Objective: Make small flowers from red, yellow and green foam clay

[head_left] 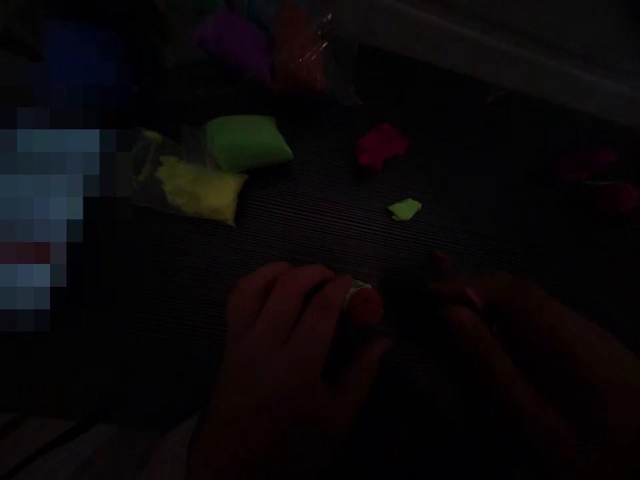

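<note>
The scene is very dark. My left hand (pixel 295 333) is closed around a small round clay piece (pixel 365 305) with a reddish face and a yellow-green edge, its fingers over the left side and the thumb below. To the right, apart from that piece, my right hand (pixel 480 313) is closed with thumb and forefinger together. Whatever it may hold is too dark to make out. A small reddish bit (pixel 441 259) lies just beyond its fingertips. Farther off on the dark ribbed tabletop (pixel 310 220) are a light green scrap of clay (pixel 405 209) and a crimson lump (pixel 383 145).
A green clay pack (pixel 247 142) and a yellow clay pack (pixel 203 190) in clear wrapping lie at the left. Purple (pixel 235 43) and orange packs (pixel 300 53) sit behind them. Dim pinkish-red pieces (pixel 617 198) are at the far right. A pixelated patch covers the left edge.
</note>
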The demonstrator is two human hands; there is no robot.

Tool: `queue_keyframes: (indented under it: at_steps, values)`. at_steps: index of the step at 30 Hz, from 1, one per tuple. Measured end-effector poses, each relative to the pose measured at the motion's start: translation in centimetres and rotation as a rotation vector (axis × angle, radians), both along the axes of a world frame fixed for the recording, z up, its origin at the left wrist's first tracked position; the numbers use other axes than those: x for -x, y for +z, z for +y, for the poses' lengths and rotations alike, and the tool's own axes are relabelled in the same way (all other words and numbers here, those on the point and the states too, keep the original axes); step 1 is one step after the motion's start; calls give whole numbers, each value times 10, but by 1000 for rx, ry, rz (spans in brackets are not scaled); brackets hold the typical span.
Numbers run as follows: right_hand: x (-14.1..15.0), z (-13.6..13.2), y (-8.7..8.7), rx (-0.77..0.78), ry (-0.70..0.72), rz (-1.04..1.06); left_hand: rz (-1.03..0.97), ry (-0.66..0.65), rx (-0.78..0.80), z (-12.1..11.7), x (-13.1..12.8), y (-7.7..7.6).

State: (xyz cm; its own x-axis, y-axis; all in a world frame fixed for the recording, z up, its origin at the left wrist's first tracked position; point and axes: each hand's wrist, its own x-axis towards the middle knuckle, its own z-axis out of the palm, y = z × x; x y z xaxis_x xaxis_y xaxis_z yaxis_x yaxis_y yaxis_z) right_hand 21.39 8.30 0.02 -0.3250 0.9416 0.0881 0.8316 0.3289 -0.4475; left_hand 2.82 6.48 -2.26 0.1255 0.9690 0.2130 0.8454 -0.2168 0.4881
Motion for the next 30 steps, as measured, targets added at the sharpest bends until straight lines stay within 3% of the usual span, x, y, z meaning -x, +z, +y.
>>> queue_keyframes:
  at_steps: [3, 6, 8, 11, 18, 23, 30]
  values:
    - [8, 1, 5, 124, -26, 71, 1, 20, 14, 1, -4, 1]
    - [0, -2, 6, 110, -80, 96, 8, 42, 35, 3, -6, 0]
    - [-7, -3, 6, 103, -27, 112, 23, 40, 24, 4, -7, -2]
    - [-9, -1, 3, 54, 81, 93, 33, 30, -7, 4, -7, -2]
    - [4, 4, -12, -59, 107, -83, 23, -7, -72, -2, -4, 6]
    - [2, 6, -8, -221, 236, -155, 45, -44, -87, -2, 0, 6]
    - [3, 13, -4, -225, 327, -194, -17, 18, -130, -5, -3, -2]
